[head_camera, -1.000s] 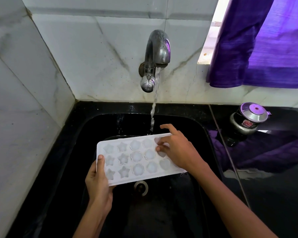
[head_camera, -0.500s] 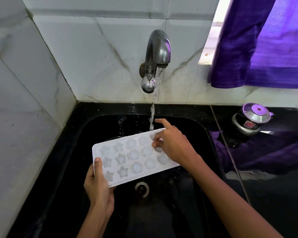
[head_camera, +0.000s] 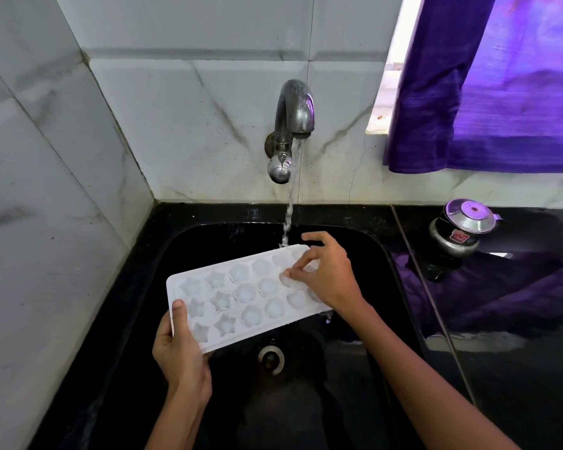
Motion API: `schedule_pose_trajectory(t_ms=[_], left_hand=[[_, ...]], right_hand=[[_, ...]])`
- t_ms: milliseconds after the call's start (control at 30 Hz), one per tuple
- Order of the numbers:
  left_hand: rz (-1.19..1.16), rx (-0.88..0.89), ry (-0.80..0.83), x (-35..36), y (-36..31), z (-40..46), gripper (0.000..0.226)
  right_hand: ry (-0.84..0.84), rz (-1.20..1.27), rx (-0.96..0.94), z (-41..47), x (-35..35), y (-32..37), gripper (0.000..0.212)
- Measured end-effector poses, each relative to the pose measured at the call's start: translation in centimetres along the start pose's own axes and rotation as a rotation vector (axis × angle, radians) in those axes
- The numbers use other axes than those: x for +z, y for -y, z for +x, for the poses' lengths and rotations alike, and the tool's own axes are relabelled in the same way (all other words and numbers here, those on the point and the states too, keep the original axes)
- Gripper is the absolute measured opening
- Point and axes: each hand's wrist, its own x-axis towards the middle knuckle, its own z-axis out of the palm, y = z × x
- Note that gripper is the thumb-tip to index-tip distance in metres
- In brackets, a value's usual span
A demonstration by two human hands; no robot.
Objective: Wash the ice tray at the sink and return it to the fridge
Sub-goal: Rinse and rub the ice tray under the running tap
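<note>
You hold a white ice tray (head_camera: 241, 297) over the black sink (head_camera: 364, 254), its far right corner raised toward the stream of water (head_camera: 288, 216) that falls from the steel tap (head_camera: 291, 125) on the marble-tiled wall (head_camera: 192, 125). Your left hand (head_camera: 179, 352) grips the tray's near left corner, thumb laid along the top of the rim and the other fingers curled beneath it. Your right hand (head_camera: 329, 277) lies over the tray's right end, its fingers bent, with the forefinger stretched past the far edge beside the stream and the thumb and another fingertip meeting over one of the moulds in the middle row. The tray tilts, its left end lower and nearer to you, and its moulds face up: star shapes at the left, rounder flower shapes to the right, three rows in all. The water strikes at or just beside the far right corner; you cannot tell which. A drop hangs below the tray's near right edge. Under the tray the sink's metal drain (head_camera: 270, 357) shows. To the right, on the glossy black counter (head_camera: 517, 384), stands a small pressure cooker (head_camera: 459, 230), well apart from the tray, and a purple curtain (head_camera: 501, 86) hangs at the window above it.
</note>
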Motion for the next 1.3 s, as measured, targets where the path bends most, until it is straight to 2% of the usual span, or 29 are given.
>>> schedule_pose_trajectory(t_ms=[67,133,233,333,433,600,767,1000,1167,1300], left_hand=[[0.001,0.01,-0.003,0.2,-0.1,-0.2,0.018],[-0.005,0.011,0.002,0.6,-0.2,-0.5,0.019],[-0.017,-0.018,0.005,1.0,-0.3,-0.6,0.025],[-0.035,-0.061,0.001,1.2,-0.2,-0.6,0.031],[-0.045,-0.076,-0.002,1.3,-0.2,-0.6,0.027],[-0.034,-0.075,0.0,1.4,-0.5,-0.2,0.02],[-0.019,-0.046,0.007,1.5,-0.4,-0.1,0.019],[-0.027,-0.032,-0.031,1.6,0.1,-0.2,0.022],[-0.045,-0.028,-0.084,1.4,0.5,-0.6,0.031],[-0.062,-0.004,-0.107,1.2,0.3,-0.5,0.036]], right_hand=[[0.123,-0.044,-0.044,-0.8,-0.1,-0.5,0.014],[0.249,-0.132,-0.081,-1.6,-0.1,-0.9,0.022],[0.308,-0.271,-0.115,-2.1,-0.1,-1.1,0.036],[0.265,-0.284,-0.127,-1.9,-0.4,-0.7,0.036],[0.241,-0.277,-0.103,-1.4,-0.7,-0.2,0.034],[0.296,-0.474,-0.16,-1.3,0.0,-0.6,0.038],[0.162,-0.348,-0.135,-0.9,-0.1,-0.3,0.025],[0.224,-0.529,-0.189,-0.8,0.5,-0.9,0.035],[0.098,-0.467,-0.263,-0.5,1.3,-0.7,0.012],[0.124,-0.487,-0.268,-0.3,1.6,0.0,0.022]])
